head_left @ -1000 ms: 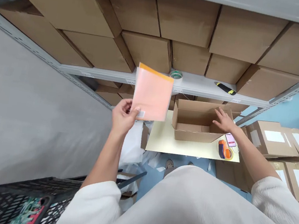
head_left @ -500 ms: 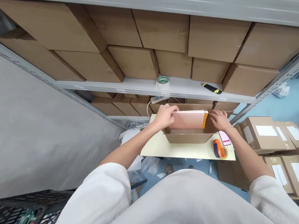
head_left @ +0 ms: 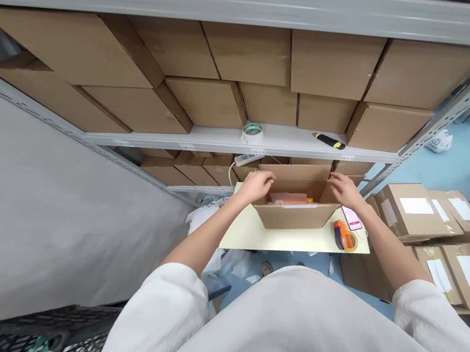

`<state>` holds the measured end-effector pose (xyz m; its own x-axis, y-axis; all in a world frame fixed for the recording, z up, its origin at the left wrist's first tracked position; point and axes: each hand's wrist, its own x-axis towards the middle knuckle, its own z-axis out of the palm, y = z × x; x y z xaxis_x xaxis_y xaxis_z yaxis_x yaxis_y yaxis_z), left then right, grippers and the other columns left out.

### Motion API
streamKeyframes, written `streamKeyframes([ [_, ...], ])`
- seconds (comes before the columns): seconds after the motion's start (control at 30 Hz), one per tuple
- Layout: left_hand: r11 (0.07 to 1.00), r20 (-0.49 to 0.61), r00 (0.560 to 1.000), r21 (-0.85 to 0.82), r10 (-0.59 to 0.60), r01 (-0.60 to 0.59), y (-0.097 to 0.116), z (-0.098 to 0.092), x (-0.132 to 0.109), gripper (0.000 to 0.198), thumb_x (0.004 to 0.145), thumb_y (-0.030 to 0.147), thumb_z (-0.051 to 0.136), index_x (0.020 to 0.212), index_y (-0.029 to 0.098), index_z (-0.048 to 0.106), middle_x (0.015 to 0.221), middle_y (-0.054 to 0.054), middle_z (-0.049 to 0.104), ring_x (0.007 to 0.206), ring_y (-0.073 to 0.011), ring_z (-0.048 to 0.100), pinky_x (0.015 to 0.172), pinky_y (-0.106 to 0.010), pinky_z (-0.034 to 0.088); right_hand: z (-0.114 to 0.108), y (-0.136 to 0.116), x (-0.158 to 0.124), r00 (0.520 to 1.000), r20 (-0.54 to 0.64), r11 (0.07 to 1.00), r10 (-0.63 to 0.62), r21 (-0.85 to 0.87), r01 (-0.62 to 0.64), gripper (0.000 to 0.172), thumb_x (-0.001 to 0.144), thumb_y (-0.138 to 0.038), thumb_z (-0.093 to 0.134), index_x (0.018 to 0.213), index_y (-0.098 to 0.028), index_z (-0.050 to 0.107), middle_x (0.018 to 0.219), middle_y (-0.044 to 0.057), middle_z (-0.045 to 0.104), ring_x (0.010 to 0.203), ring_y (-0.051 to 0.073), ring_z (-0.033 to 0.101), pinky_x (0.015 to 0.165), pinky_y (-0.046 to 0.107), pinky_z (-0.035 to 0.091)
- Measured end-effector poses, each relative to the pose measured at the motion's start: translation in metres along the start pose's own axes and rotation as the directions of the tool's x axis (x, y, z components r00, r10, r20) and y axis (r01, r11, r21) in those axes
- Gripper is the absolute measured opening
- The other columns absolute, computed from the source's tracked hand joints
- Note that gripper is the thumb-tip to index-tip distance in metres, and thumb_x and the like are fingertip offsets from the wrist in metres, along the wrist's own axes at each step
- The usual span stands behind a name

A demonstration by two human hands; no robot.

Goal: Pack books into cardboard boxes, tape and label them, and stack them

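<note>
An open cardboard box (head_left: 299, 219) stands on a pale yellow board, its back flap raised. Inside it, low down, lies a pinkish packet (head_left: 290, 199) with an orange edge, partly hidden by the front wall. My left hand (head_left: 259, 185) is at the box's left end, fingers curled on the flap edge there. At the right end, my right hand (head_left: 344, 189) has its fingers bent over the side flap. An orange tape dispenser (head_left: 343, 236) and a phone (head_left: 352, 218) with a lit screen lie right of the box.
Behind the board (head_left: 248, 237) rises a grey metal shelf (head_left: 206, 135) filled with cardboard boxes. A tape roll (head_left: 253, 132) and a yellow-black cutter (head_left: 329, 141) lie on it. Labelled boxes (head_left: 417, 205) are stacked at right. A black crate (head_left: 77, 329) is at lower left.
The pinkish packet has gone down into the box and lies lower. My left hand has let go of it and is now at the box's left edge. The view has shifted slightly.
</note>
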<state>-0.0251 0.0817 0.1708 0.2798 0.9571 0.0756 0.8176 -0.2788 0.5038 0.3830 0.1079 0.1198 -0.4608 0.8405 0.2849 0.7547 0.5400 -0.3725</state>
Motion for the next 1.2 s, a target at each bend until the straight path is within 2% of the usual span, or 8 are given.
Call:
streamKeyframes([
  [0.13, 0.979, -0.295, 0.951, -0.203, -0.091, 0.031, -0.027, -0.006, -0.026, 0.021, 0.099, 0.027, 0.058, 0.111, 0.024, 0.075, 0.117, -0.009, 0.080, 0.107, -0.0281, 0.074, 0.102, -0.043, 0.058, -0.009, -0.005, -0.003, 0.957, -0.259, 0.985, 0.133, 0.138, -0.099, 0.036, 0.108, -0.038, 0.048, 0.124, -0.025, 0.078, 0.146, 0.016, 0.068, 0.139, 0.034, 0.063, 0.119, 0.056, 0.053],
  [0.23, 0.919, -0.343, 0.899, -0.369, -0.272, 0.137, -0.051, -0.002, -0.048, 0.019, 0.097, 0.032, 0.061, 0.109, 0.024, 0.072, 0.114, -0.008, 0.079, 0.102, -0.0255, 0.073, 0.098, -0.041, 0.060, -0.013, 0.002, -0.007, 0.896, -0.287, 0.926, 0.338, 0.271, -0.263, 0.035, 0.106, -0.046, 0.052, 0.118, -0.023, 0.076, 0.126, 0.016, 0.076, 0.117, 0.033, 0.072, 0.108, 0.056, 0.060],
  [0.43, 0.781, -0.210, 0.885, -0.581, -0.416, 0.229, -0.068, 0.018, -0.077, 0.028, 0.096, 0.045, 0.062, 0.112, 0.024, 0.069, 0.114, -0.008, 0.079, 0.098, -0.0218, 0.075, 0.097, -0.039, 0.061, -0.001, 0.016, -0.013, 0.813, -0.071, 0.670, 0.578, 0.609, -0.424, 0.045, 0.098, -0.061, 0.063, 0.118, -0.022, 0.072, 0.095, 0.009, 0.079, 0.083, 0.025, 0.073, 0.092, 0.053, 0.067],
  [0.63, 0.839, 0.015, 0.978, -0.512, -0.208, 0.186, -0.042, 0.027, -0.085, 0.056, 0.096, 0.055, 0.064, 0.141, 0.022, 0.067, 0.144, -0.014, 0.076, 0.130, -0.0279, 0.072, 0.114, -0.044, 0.055, 0.019, -0.002, -0.003, 0.861, 0.142, 0.619, 0.489, 0.638, -0.457, 0.050, 0.100, -0.050, 0.064, 0.140, -0.020, 0.067, 0.102, 0.010, 0.081, 0.091, 0.026, 0.079, 0.101, 0.055, 0.067],
  [0.77, 0.919, 0.248, 0.966, -0.356, -0.079, 0.166, -0.030, 0.030, -0.088, 0.075, 0.093, 0.066, 0.070, 0.157, 0.027, 0.062, 0.160, -0.012, 0.068, 0.154, -0.0335, 0.058, 0.130, -0.049, 0.041, 0.025, -0.006, 0.002, 0.856, 0.243, 0.595, 0.457, 0.632, -0.497, 0.082, 0.100, -0.049, 0.066, 0.173, -0.025, 0.037, 0.099, 0.007, 0.082, 0.087, 0.026, 0.082, 0.098, 0.057, 0.070],
  [0.93, 0.947, 0.331, 0.938, -0.256, -0.106, 0.197, -0.029, 0.029, -0.088, 0.076, 0.102, 0.072, 0.054, 0.164, 0.029, 0.056, 0.163, -0.012, 0.065, 0.160, -0.0345, 0.053, 0.136, -0.055, 0.028, 0.019, -0.002, 0.011, 0.815, 0.368, 0.508, 0.448, 0.645, -0.571, 0.109, 0.098, -0.053, 0.074, 0.183, -0.031, 0.009, 0.098, 0.003, 0.083, 0.083, 0.026, 0.085, 0.096, 0.057, 0.071],
  [1.07, 0.916, 0.304, 0.938, -0.303, -0.169, 0.263, -0.029, 0.032, -0.083, 0.075, 0.102, 0.070, 0.055, 0.161, 0.024, 0.058, 0.160, -0.015, 0.067, 0.154, -0.0348, 0.059, 0.137, -0.054, 0.026, 0.014, -0.002, 0.020, 0.784, 0.404, 0.491, 0.470, 0.618, -0.613, 0.104, 0.100, -0.058, 0.074, 0.181, -0.031, 0.016, 0.096, 0.004, 0.083, 0.082, 0.026, 0.085, 0.096, 0.056, 0.071],
  [1.2, 0.880, 0.271, 0.940, -0.367, -0.209, 0.301, -0.030, 0.035, -0.080, 0.072, 0.098, 0.069, 0.061, 0.157, 0.027, 0.058, 0.151, -0.013, 0.074, 0.149, -0.0328, 0.064, 0.129, -0.049, 0.041, 0.016, -0.001, 0.019, 0.780, 0.385, 0.499, 0.494, 0.609, -0.617, 0.080, 0.103, -0.066, 0.067, 0.167, -0.030, 0.038, 0.104, 0.008, 0.082, 0.083, 0.026, 0.084, 0.093, 0.054, 0.071],
])
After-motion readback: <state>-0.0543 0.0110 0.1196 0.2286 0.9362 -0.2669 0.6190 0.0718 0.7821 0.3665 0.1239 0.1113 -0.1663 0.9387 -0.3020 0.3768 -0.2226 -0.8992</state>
